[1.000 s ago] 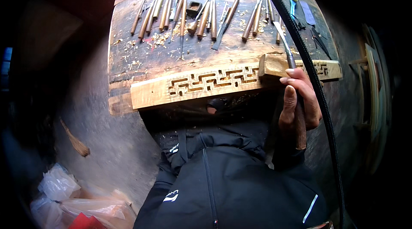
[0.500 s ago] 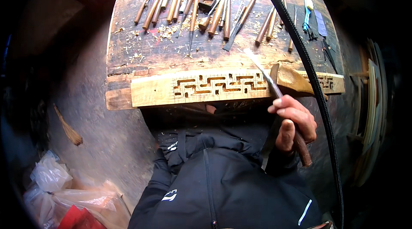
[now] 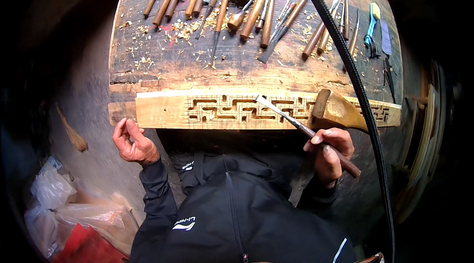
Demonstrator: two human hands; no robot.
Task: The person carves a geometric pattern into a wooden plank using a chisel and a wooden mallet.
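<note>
The chisel (image 3: 306, 132) is sitting in the right hand (image 3: 328, 152), fingers wrapped closed around its dark wooden handle, the steel blade angling up and left so the tip is hovering over the fretwork of the carved board (image 3: 163, 110). That pale board is lying along the near edge of the workbench (image 3: 197, 73), its maze pattern cut through most of its length. Just right of the blade, a wooden mallet (image 3: 338, 110) is resting on the board, nobody holding it.

The left hand (image 3: 131, 139) is hanging off the board's near left corner, fingers loosely curled and holding nothing; it looks clear of the wood, though the fisheye bend is making that hard to judge.

Farther back, a row of wood-handled chisels (image 3: 256, 11) is lying across the bench among pale wood shavings (image 3: 185, 28), and a thick black cable (image 3: 355, 80) is sweeping across the right side.

The risk here: the board has nothing visibly pinning it, so a push could be sliding it, and the thin bridges of the pattern could be snapping if the tip digs in crooked. The mallet is perching near the edge and could be rolling off.
</note>
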